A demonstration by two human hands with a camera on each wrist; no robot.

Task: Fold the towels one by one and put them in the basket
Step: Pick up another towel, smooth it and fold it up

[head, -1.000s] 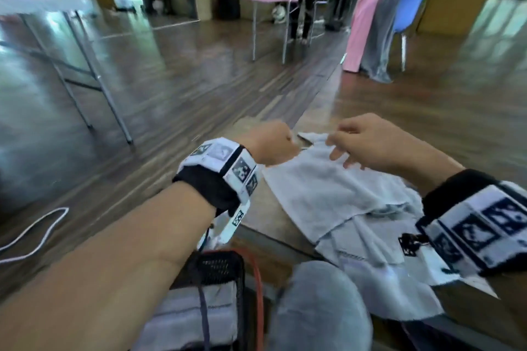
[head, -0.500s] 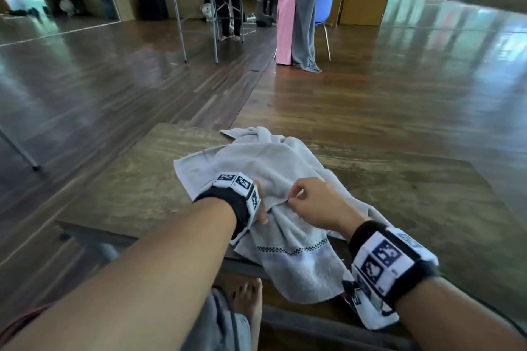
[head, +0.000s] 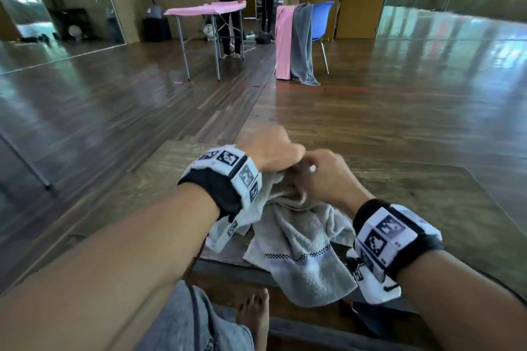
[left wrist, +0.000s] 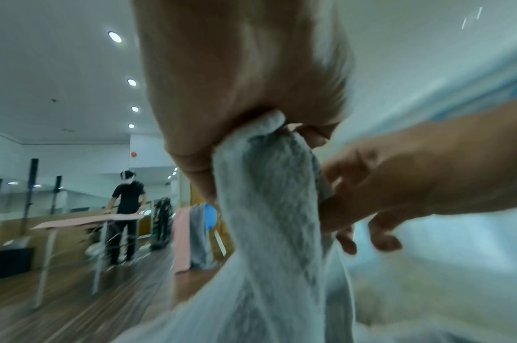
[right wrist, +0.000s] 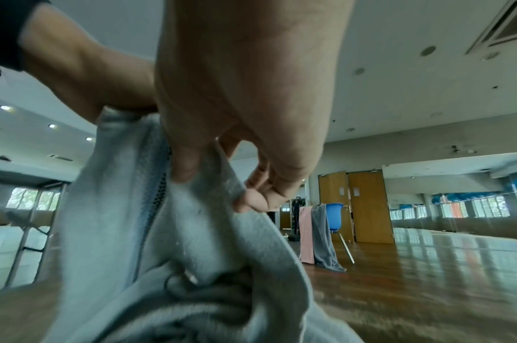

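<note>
A light grey towel [head: 302,239] with a chequered band hangs bunched over the near edge of the low wooden table [head: 427,208]. My left hand [head: 271,151] grips a gathered corner of it, raised above the table; in the left wrist view the towel [left wrist: 269,208] drops from the fist [left wrist: 245,104]. My right hand [head: 322,171] sits right beside the left and pinches the towel's edge [right wrist: 210,197] between thumb and fingers [right wrist: 180,167]. No basket is in view.
A bare foot [head: 253,310] and a grey-clad knee [head: 194,319] lie below the table's near edge. Further off stand a pink-covered table [head: 205,8] with a person behind it and a blue chair [head: 319,20] draped with pink and grey towels. Wooden floor surrounds the table.
Both hands have lifted away from the table's near edge and come together, gathering the towel up into a bunch; half a second ago it lay spread flatter under them.
</note>
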